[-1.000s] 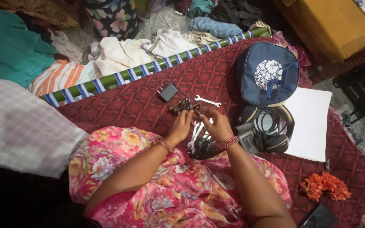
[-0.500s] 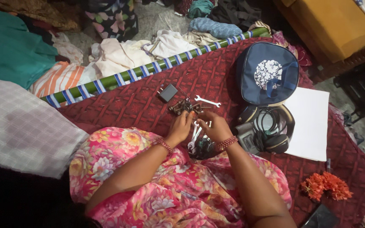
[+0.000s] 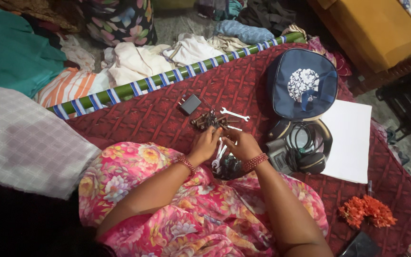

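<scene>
Both of your hands sit close together on the red quilt (image 3: 158, 114), fingers curled over small metal parts. Your left hand (image 3: 205, 145) rests just below the bolt pile (image 3: 208, 120), fingertips at its near edge; whether the grip is clamped on a piece cannot be told, since the fingers hide it. Your right hand (image 3: 243, 145) lies just right of the left, fingers bent down onto the quilt beside a thin metal tool (image 3: 219, 156) that shows between the two hands; its grip state cannot be told either.

Position notes:
- Bolt pile: dark, rusty pieces, clustered just ahead of both hands, touching or nearly touching the left fingertips.
- Spanner (image 3: 234, 114): bright, double-ended, lying flat just right of the pile, apart from both hands.
- Small dark box (image 3: 190, 104): just left of and beyond the pile.
- Dark round object (image 3: 229, 167): under the right wrist, against your lap; kind unclear.
- Blue bag (image 3: 303, 85) with a white flower print: beyond and right of the right hand.
- Headphones (image 3: 305, 147) with coiled cable: just right of the right wrist, partly on a white sheet (image 3: 350, 143).
- Orange flowers (image 3: 367, 212): near right corner of the quilt, well apart from the hands.

Both wrists carry red bangles. Clothes (image 3: 139, 62) lie heaped beyond the quilt's striped edge.
</scene>
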